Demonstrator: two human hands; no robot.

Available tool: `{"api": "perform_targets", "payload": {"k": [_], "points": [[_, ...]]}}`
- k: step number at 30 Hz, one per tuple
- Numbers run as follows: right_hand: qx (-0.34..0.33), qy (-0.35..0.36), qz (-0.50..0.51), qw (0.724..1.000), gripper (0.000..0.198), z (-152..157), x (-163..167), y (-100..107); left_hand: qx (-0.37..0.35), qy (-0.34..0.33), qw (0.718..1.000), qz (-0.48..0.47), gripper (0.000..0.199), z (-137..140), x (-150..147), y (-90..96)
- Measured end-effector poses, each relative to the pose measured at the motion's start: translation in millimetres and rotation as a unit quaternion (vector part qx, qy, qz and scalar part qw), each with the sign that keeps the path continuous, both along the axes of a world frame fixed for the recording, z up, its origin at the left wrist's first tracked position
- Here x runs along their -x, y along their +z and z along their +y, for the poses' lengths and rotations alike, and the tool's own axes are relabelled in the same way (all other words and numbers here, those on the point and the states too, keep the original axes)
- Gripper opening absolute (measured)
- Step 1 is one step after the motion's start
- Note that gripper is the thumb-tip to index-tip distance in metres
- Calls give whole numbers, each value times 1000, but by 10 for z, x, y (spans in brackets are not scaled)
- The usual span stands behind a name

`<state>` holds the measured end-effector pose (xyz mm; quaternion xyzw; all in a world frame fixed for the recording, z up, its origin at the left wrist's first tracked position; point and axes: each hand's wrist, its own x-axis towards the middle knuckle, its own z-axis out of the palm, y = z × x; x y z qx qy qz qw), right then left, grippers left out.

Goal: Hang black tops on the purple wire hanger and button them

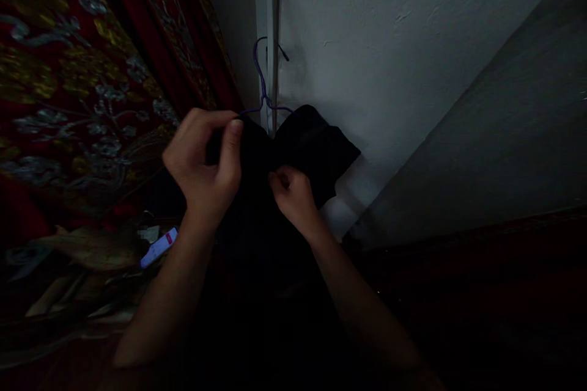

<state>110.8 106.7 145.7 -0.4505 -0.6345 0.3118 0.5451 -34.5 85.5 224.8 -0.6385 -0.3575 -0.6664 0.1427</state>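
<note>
A black garment (312,146) hangs on a purple wire hanger (262,79), whose hook goes over a narrow pale upright edge by the wall. The scene is very dark, so the garment's kind and its lower end cannot be made out. My left hand (206,159) pinches the garment's left shoulder beside the hanger's arm, thumb against the fingers. Lower down at the middle of the garment's front, my right hand (291,192) is closed, with its fingertips pinched on the dark cloth.
Red cloth with gold and silver floral decoration (105,67) covers the left side. Below it, a lit phone (158,248) lies among cluttered items, some pale and papery. A pale wall (376,43) stands behind and to the right of the hanger.
</note>
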Motion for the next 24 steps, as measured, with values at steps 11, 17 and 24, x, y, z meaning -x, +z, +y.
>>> {"api": "perform_targets", "payload": {"k": [11,17,24], "points": [[220,110,155,957,29,-1036,111,-789,208,-167,760,-592,17,-469,1021,-1287],[242,82,160,954,27,-1107,15,-1001,304,-195,743,-563,16,-648,577,-1741],[113,79,33,990,49,-1125,-51,-910,349,-275,776,-448,19,-788,-94,-1460]]}}
